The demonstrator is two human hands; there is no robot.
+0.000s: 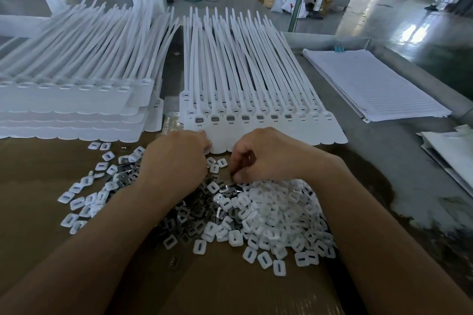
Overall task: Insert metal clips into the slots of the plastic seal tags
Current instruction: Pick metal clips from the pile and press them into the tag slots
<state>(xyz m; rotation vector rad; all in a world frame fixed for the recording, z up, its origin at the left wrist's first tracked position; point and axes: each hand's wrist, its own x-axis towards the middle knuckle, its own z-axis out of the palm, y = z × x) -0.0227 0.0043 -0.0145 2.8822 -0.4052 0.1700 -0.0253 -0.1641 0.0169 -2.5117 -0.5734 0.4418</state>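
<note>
Clips sit piled mid-frame below the tags, tiny, light, stiff, probably slippery, so pinch by edges; right hand curled over pile, left hand at tag edge, both grips unclear.

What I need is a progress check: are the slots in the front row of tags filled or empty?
Partly filled: in the front row, dark metal clips sit in the left and middle slots; rightmost slots look empty.

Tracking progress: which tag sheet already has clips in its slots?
The middle sheet; its front slots show grey clips, the left stack's look white.
</note>
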